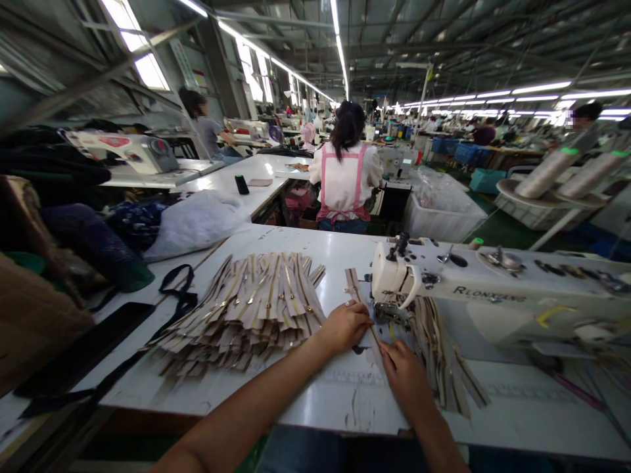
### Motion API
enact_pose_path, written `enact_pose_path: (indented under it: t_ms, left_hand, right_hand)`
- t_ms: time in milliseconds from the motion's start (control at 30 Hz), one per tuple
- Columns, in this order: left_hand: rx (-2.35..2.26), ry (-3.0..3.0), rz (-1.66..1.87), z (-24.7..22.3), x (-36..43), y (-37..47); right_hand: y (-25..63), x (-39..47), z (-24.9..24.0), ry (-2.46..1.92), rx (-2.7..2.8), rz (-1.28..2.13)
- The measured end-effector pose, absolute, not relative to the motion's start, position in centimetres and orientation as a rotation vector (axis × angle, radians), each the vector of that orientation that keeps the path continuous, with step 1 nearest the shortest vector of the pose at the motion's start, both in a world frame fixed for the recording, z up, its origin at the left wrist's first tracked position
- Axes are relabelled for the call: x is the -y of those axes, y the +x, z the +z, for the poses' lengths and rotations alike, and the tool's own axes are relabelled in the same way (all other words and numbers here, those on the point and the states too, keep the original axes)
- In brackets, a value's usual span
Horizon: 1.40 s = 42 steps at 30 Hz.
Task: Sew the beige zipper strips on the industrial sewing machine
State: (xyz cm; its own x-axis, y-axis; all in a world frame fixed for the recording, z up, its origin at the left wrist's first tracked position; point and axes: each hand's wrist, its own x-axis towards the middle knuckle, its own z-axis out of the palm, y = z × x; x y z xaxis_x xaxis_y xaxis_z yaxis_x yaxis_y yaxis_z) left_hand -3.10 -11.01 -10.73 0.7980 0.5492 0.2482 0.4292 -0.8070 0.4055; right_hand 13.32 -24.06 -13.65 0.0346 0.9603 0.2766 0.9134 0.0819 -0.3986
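Note:
A beige zipper strip (353, 281) lies slantwise left of the needle area of the white sewing machine (473, 282). Closed fingers of my left hand (348, 324) grip the strip's middle, close to the presser foot. Lower down, my right hand (401, 368) pinches the same strip near its lower end. To the left spreads a large pile of beige zippers (256, 302) with gold teeth and metal pulls. More zippers (438, 348) hang together in a bunch behind and right of the needle, beside my right hand.
A black strap (180, 289) and a dark flat object (89, 348) lie at the left, near a white plastic bag (197, 220). Thread cones (547, 172) stand at the right. Ahead, a person in a pink-strapped apron (344, 174) sits beside a white bin (444, 220).

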Motion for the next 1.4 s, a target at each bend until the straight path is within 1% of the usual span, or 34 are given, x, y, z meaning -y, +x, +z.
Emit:
enact_pose_path:
  t_ms: [233, 500, 700, 1167, 1400]
  left_hand:
    - [-0.978, 2.633, 0.498, -11.5, 9.2, -1.7]
    - [-0.957, 2.607, 0.468, -11.2, 8.2, -0.7]
    - [-0.962, 2.602, 0.47, -11.4, 7.3, 0.0]
    - [-0.96, 2.567, 0.488, -12.0, 7.2, 0.1]
    - [-0.978, 2.525, 0.508, -12.1, 7.1, 0.1]
  right_hand:
    - [13.3, 21.1, -12.3, -1.884, 2.002, 0.072]
    - [12.1, 21.6, -14.6, -1.945, 1.881, -0.109]
    - [12.1, 21.1, -14.2, -2.033, 1.844, -0.097]
    - [12.1, 21.2, -14.5, -2.013, 1.819, -0.078]
    - [11.9, 21.3, -14.5, -2.038, 1.804, -0.121]
